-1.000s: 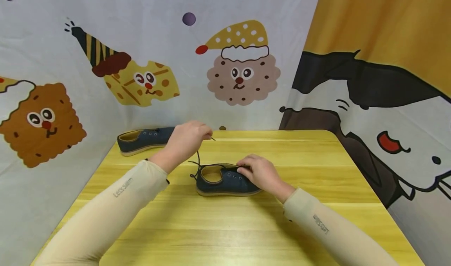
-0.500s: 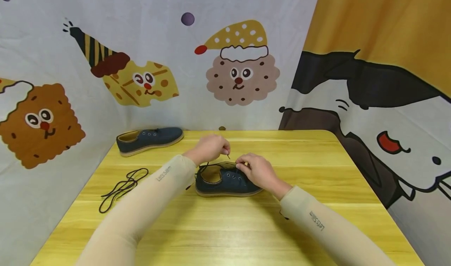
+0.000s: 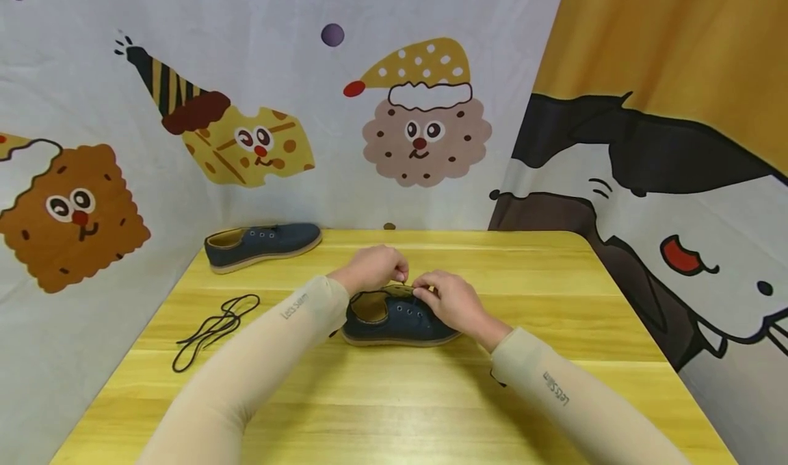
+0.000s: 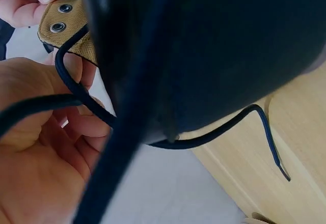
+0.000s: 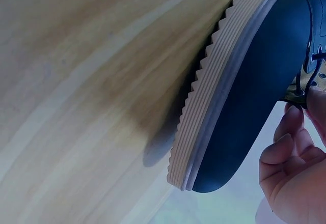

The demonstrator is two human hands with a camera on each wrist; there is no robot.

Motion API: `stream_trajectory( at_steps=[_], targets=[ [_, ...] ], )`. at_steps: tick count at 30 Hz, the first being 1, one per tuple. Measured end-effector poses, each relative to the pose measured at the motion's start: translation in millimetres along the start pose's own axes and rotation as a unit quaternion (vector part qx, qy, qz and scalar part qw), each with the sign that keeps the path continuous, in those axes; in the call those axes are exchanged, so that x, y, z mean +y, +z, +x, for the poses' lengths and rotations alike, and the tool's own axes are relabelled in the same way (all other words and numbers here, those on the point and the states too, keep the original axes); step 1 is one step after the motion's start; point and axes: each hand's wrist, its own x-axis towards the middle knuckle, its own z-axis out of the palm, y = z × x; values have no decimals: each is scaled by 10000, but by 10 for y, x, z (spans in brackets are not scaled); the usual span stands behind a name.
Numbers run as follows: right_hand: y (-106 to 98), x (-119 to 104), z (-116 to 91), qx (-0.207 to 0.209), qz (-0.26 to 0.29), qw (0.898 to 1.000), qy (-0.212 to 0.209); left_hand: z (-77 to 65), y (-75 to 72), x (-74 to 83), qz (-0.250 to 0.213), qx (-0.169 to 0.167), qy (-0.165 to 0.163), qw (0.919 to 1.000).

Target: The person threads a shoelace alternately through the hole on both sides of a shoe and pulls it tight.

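Observation:
On the table lies a navy shoe [image 3: 400, 325] with a tan sole, toe to the right. My right hand [image 3: 452, 301] pinches the front end of its far eyelet flap, whose tan lining and metal eyelets show in the left wrist view. My left hand [image 3: 378, 267] is at the flap's rear part, pinching a dark shoelace [image 4: 84, 94] close to the lining. The lace tip is hidden by the fingers. Another length of lace hangs by the heel, its tipped end over the tabletop. From the right wrist, the right fingers [image 5: 290, 122] show below lace threaded through the front eyelets.
A second navy shoe [image 3: 265, 246] sits at the table's back left. A loosely looped dark shoelace [image 3: 215, 328] lies at the left of the wooden table [image 3: 394, 403]. Behind the table hangs a curtain [image 3: 277, 34] printed with cartoon figures.
My left hand has come down and right with the lace, from above and left of the shoe to its far flap. The right hand keeps its place on the flap.

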Motion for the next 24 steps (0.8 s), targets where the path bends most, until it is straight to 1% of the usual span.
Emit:
stream_trajectory(
  at_steps=[5,9,13,17,21,24],
  targets=[
    [-6,-13,-6,-45,-15,10000,48,-10,-22,32,-138,-99,8,9999],
    [-12,-14,-4,-38,-24,10000,59,5,-18,48,-137,-175,9,9998],
    [-12,-15,-5,-48,-17,10000,76,21,-2,65,-178,-291,123,9993],
    [-10,-25,-6,-78,4,9999,141,29,2,80,-439,-352,156,9983],
    [-9,-37,-7,-102,-32,9998,175,27,3,80,-775,-226,2,9967],
    [-11,-43,-10,-127,-65,9997,175,18,2,80,-1069,-176,25,9941]
  ],
)
